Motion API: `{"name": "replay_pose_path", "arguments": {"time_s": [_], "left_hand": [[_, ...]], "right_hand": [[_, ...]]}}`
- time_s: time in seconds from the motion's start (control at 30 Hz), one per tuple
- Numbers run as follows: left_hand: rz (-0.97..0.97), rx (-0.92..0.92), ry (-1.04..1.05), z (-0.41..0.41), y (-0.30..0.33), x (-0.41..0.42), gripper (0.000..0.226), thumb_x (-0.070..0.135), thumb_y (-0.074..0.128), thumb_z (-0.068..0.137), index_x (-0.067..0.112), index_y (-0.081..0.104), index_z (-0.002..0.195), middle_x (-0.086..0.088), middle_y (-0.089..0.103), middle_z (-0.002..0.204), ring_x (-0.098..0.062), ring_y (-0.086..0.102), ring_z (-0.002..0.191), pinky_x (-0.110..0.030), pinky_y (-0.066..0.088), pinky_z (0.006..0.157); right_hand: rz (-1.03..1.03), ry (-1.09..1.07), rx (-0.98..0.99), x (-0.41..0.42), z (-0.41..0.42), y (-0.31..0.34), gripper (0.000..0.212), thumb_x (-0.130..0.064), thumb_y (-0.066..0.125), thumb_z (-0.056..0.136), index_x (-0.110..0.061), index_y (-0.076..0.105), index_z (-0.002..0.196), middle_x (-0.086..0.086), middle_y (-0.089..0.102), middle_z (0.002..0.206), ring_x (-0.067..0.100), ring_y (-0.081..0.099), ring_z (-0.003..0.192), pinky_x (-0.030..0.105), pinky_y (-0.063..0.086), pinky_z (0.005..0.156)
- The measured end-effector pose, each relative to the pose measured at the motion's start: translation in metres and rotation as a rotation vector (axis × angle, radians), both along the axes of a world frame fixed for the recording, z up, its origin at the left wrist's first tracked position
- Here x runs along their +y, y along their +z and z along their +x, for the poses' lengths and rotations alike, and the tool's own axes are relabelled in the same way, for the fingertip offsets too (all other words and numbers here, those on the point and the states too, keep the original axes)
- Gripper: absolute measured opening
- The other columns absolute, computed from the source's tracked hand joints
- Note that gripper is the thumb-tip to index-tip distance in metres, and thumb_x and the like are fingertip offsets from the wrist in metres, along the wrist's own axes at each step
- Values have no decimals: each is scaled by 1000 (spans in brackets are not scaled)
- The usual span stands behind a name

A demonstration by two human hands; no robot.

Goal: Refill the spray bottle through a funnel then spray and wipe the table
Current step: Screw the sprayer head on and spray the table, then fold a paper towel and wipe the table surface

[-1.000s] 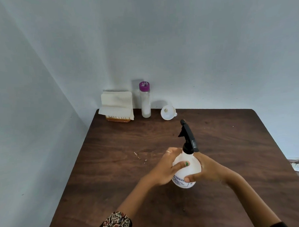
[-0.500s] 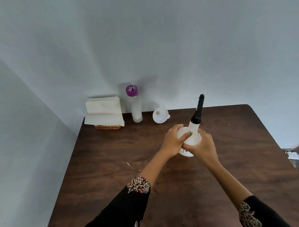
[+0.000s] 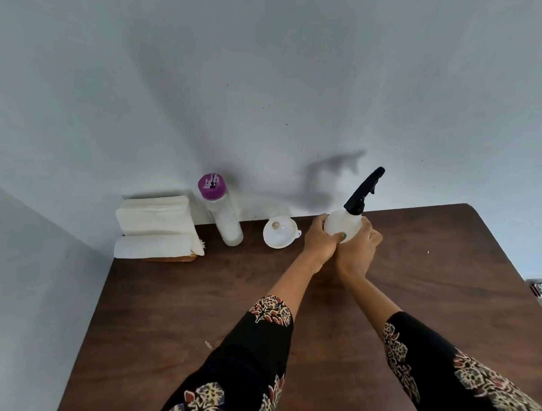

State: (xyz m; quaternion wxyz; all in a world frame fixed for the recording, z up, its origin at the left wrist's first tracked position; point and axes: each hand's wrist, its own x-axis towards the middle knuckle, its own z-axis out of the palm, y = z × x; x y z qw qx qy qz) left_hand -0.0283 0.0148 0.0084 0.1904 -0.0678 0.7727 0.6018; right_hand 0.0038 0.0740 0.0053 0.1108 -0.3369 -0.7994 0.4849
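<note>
Spray bottle carried farther back, both hands gripping, beside funnel

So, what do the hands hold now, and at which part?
Both the left hand and the right hand grip the spray bottle round its white body, below the black trigger head.

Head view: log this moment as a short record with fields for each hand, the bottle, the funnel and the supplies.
left hand: grips the spray bottle
right hand: grips the same bottle
spray bottle: white, black trigger head still on, tilted right
funnel: white, on the table, left of the bottle, untouched
refill bottle: purple cap on, by the wall
cloths: folded stack, far left corner
</note>
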Motion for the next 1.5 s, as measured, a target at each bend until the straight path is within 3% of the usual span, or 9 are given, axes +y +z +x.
{"name": "replay_pose_path", "arguments": {"time_s": [0.3, 0.6, 0.7, 0.83, 0.97, 1.1, 1.23, 1.37, 1.5], "left_hand": [[28, -32, -103, -18, -29, -2, 65, 14, 57, 90, 26, 26, 146, -2, 40, 146, -19, 39, 133, -41, 36, 111], [7, 6, -132, 7, -14, -6, 70, 23, 52, 95, 17, 10, 150, -5, 29, 153, -21, 31, 139, -26, 29, 108], [26, -1, -99, 28, -9, -16, 68, 29, 54, 93, 16, 16, 149, -4, 25, 154, -20, 37, 136, -29, 33, 109], [74, 50, -39, 68, -2, -58, 35, 17, 50, 95, 9, 51, 129, -9, 58, 128, -11, 59, 107, -20, 48, 90], [79, 70, 124, 110, -1, -122, 22, 8, 45, 97, 0, 63, 108, 2, 64, 92, 4, 63, 71, -7, 43, 58], [43, 61, 415, 131, -6, -184, 21, 9, 44, 97, 10, 65, 98, -5, 68, 97, -7, 63, 78, -7, 44, 56], [-5, 63, 624, 129, -7, -239, 19, 14, 45, 96, 20, 63, 100, -1, 67, 103, -13, 63, 89, -13, 46, 64], [18, 54, 812, 102, 0, -283, 20, 24, 49, 95, 20, 56, 114, -3, 60, 117, -19, 58, 101, -33, 48, 88], [-32, 84, 938, 62, 15, -319, 37, 28, 49, 95, 13, 45, 128, -6, 50, 126, -18, 52, 101, -31, 42, 84]], "right_hand": [[34, 71, -16, 3, -11, -25, 81, -23, 70, 79, -21, 21, 144, 9, 24, 143, 28, 41, 121, 40, 47, 92], [174, 166, -116, 13, -3, -21, 91, -26, 70, 80, -19, 9, 147, 17, 24, 147, 36, 42, 124, 52, 45, 95], [180, -21, -95, 13, 8, -18, 90, -14, 74, 74, -12, 19, 145, 19, 32, 142, 35, 39, 129, 56, 38, 97], [118, -126, 50, -15, 43, -12, 55, 3, 60, 73, -10, 43, 123, 13, 47, 125, 32, 50, 111, 54, 34, 94], [167, 146, 84, -70, 83, -20, 34, 4, 57, 74, -17, 59, 100, 0, 53, 100, 24, 54, 95, 44, 38, 86], [75, 546, 50, -126, 95, -22, 27, 2, 56, 81, -25, 60, 84, -5, 58, 88, 18, 57, 91, 32, 42, 82], [-11, 845, -88, -171, 71, -7, 15, -10, 55, 90, -13, 67, 98, 0, 65, 97, 12, 59, 90, 20, 43, 80], [-215, 777, -178, -203, 37, 23, 13, -16, 55, 90, -15, 67, 94, 0, 65, 88, 13, 58, 82, 25, 44, 77], [-392, 631, -243, -222, -1, 35, 19, -20, 56, 91, -5, 67, 94, 8, 60, 84, 16, 53, 73, 31, 47, 76]]}}
